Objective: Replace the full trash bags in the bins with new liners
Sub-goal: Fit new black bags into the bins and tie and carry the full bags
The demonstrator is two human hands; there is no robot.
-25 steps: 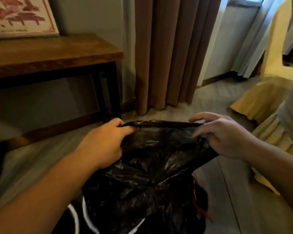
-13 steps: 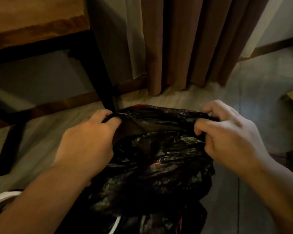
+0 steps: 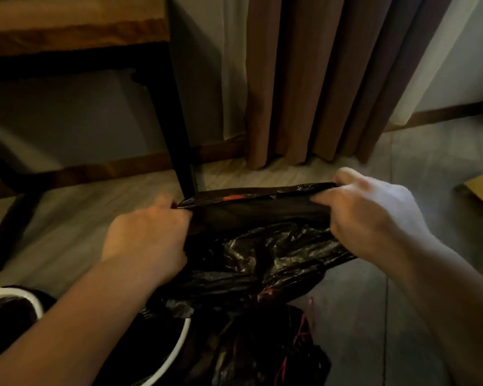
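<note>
Stretching between both hands, the black bag (image 3: 262, 246) is pinched by left hand (image 3: 145, 240) and right hand (image 3: 374, 218).

a lived-in room, a home or a hotel: wooden table (image 3: 67, 32) on dark legs at upper left, long brown curtains (image 3: 318, 79) falling to a wood-look floor (image 3: 402, 302) at top centre, skirting board (image 3: 109, 169) along the wall, white-rimmed bin (image 3: 183, 339) at lower left.

Single head cam: you look forward and down, close over your fingers (image 3: 354, 181); floor (image 3: 430, 168) and curtain (image 3: 318, 79) beyond them.
</note>
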